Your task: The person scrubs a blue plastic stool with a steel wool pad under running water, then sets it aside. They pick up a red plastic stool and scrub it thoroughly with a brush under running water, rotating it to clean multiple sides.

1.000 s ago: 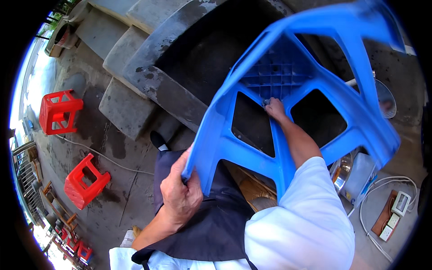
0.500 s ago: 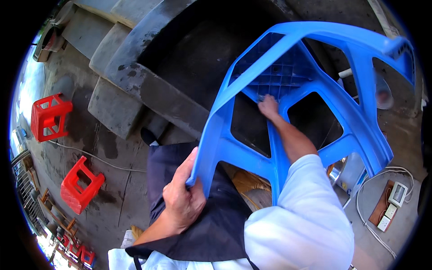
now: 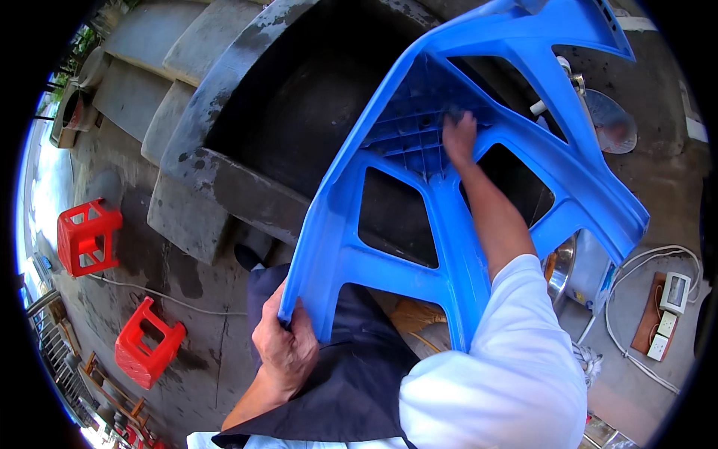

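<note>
A large blue plastic stool [image 3: 460, 288] is tipped over in front of me, its hollow underside and open legs facing me. My left hand [image 3: 286, 348] is closed around the foot of its near left leg. Inside the stool, my right hand [image 3: 459, 138] is at the ribbed underside of the seat [image 3: 407, 127], fingers curled in. A small greyish thing seems to be at those fingertips, but blur hides what it is. My right forearm passes between the stool's legs.
Behind the stool is a dark concrete basin [image 3: 247, 183] with a wet rim. Two red plastic stools, one farther [image 3: 90, 236] and one nearer [image 3: 149, 344], lie on the floor at left. A cable [image 3: 179, 303] runs there. A socket board [image 3: 662, 318] is at right.
The stool has shifted left, with my left hand still on its leg. My right hand has moved up and slightly right along the ribbed underside.
</note>
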Tool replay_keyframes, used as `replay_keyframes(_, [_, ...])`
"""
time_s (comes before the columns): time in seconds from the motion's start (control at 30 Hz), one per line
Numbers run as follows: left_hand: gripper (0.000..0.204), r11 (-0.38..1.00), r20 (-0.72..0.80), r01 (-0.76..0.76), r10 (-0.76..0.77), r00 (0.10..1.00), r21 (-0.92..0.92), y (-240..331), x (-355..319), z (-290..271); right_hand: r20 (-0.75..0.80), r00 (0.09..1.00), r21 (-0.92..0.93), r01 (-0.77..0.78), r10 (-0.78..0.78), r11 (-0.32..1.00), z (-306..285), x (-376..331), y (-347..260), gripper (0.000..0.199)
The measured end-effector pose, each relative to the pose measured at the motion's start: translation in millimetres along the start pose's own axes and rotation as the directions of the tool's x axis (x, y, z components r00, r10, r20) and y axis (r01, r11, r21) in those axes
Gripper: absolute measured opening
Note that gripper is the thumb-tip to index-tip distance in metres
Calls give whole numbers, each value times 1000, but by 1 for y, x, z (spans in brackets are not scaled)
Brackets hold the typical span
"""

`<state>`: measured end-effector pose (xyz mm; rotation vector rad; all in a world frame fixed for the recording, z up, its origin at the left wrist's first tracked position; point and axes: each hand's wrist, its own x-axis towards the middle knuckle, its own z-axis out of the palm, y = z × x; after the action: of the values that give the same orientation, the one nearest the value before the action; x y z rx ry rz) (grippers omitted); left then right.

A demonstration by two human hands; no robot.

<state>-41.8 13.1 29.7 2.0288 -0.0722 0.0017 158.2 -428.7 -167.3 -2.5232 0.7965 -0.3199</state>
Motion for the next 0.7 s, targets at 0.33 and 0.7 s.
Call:
replay_keyframes(0.33, [27, 1000, -16, 10, -10, 1000, 18, -11, -9, 9, 440, 867, -367, 412, -235, 834, 25, -34, -40, 52])
replay_keyframes(0.7, [30, 949, 13, 177, -180, 984, -262, 9, 16, 13, 538, 836, -158, 221, -104, 962, -148, -77, -58, 44])
